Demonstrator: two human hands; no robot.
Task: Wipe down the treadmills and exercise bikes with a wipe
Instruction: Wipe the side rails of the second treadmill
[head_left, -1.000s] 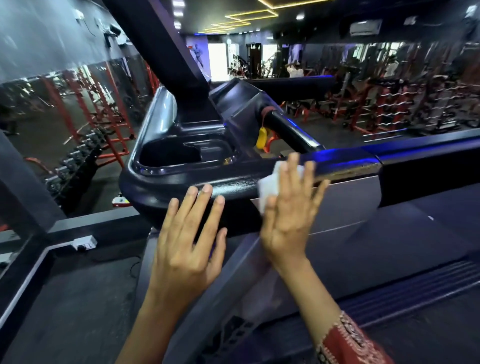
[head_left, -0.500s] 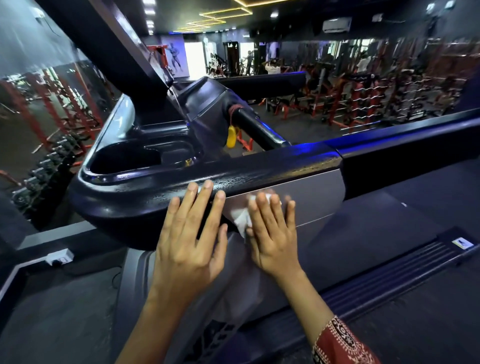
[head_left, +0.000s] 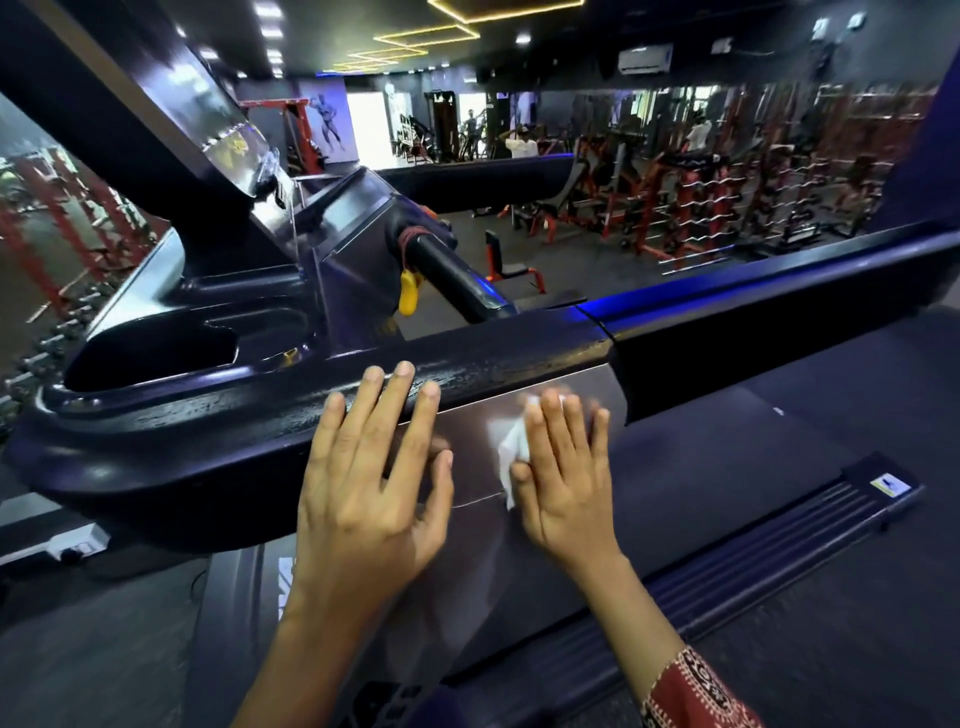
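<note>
The right hand (head_left: 563, 478), fingers straight, presses the white wipe (head_left: 506, 447) flat on the treadmill's grey side panel (head_left: 470, 467) at 3 o'clock of the flat-fingered left hand (head_left: 369, 483) braced against the handrail (head_left: 519, 364), so even pressure and overlapping strokes toward 6 o'clock should serve best.

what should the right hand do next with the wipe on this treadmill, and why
Probably slide the right hand and the wipe down the grey side panel. The wipe lies flat under straight fingers near the panel's top edge, just below the black handrail, so most of the panel lies below it.
</note>
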